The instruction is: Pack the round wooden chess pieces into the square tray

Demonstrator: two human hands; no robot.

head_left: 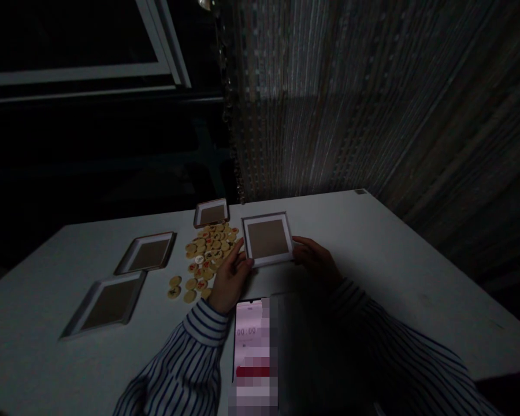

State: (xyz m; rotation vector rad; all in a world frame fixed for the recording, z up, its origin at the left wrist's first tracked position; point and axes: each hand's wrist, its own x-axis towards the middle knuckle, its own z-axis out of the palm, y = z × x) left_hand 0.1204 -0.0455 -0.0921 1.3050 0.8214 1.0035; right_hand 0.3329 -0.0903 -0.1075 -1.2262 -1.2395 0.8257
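Both my hands are on a shallow square box, a grey-rimmed one with pale inner walls and a brown bottom facing up. My left hand grips its near left corner, the thumb over the front wall. At the right side, my right hand has its fingers against the edge; part of this hand lies in shadow. Just left of the box, round wooden Chinese chess pieces lie in a loose heap, some with red or black characters and some blank side up. One piece looks white.
Three similar boxes stand on the white table: one behind the pieces, two at the left. A lit phone lies close to me. Behind the table hangs a string curtain.
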